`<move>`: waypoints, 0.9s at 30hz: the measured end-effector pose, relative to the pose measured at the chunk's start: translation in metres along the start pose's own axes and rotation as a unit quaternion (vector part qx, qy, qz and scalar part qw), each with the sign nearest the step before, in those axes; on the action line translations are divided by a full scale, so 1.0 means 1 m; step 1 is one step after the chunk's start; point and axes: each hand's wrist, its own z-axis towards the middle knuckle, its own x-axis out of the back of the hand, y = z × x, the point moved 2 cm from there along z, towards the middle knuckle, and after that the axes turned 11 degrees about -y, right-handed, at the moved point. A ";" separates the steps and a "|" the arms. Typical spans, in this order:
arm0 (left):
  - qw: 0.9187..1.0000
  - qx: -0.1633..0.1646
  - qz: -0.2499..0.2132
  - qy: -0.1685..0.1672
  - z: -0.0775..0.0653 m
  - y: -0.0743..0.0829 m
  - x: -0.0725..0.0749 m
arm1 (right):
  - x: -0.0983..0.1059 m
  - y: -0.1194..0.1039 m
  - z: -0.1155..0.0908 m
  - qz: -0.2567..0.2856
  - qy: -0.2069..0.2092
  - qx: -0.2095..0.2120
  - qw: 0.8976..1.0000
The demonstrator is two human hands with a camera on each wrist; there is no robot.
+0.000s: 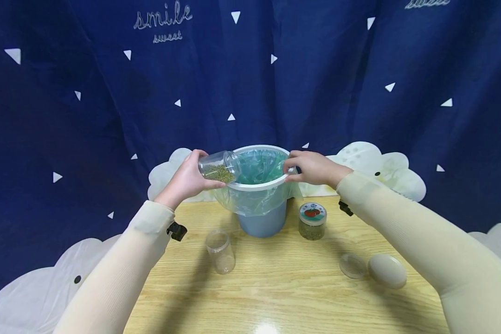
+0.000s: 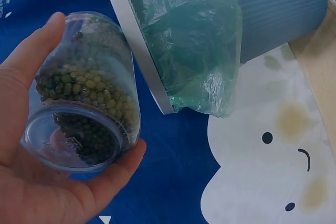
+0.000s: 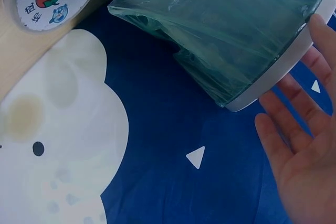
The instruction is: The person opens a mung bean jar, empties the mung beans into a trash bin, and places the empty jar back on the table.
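My left hand (image 1: pixel 189 175) grips a clear plastic jar (image 2: pixel 79 90) of green mung beans (image 2: pixel 86 87). The jar lies tipped on its side, its open mouth at the left part of the bin's rim. Beans rest along its lower wall and against its base. A blue trash bin (image 1: pixel 263 225) with a white rim (image 1: pixel 256 187) and green plastic liner (image 1: pixel 260 162) stands on the table. On the bin's right side, my right hand (image 1: pixel 311 167) holds the rim, with its fingers bent over the edge. The inside bottom of the bin is hidden.
A lidded jar (image 1: pixel 312 229) with a tomato label stands right of the bin. Left and nearer is an uncapped clear jar (image 1: pixel 221 253). A clear lid (image 1: pixel 352 266) and a beige lid (image 1: pixel 387 271) lie at right on the wooden table (image 1: pixel 275 287). Behind hangs a blue curtain (image 1: pixel 250 79).
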 end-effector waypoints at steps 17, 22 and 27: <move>1.000 -0.009 -0.008 0.004 -0.002 -0.002 0.000 | -0.002 0.002 -0.001 -0.001 0.004 0.002 1.000; 0.999 -0.004 -0.030 0.015 -0.002 -0.008 0.000 | -0.001 0.001 -0.001 0.000 0.002 -0.001 1.000; 0.998 -0.005 -0.051 0.028 -0.001 -0.011 -0.002 | -0.001 0.000 -0.001 0.001 0.006 0.000 1.000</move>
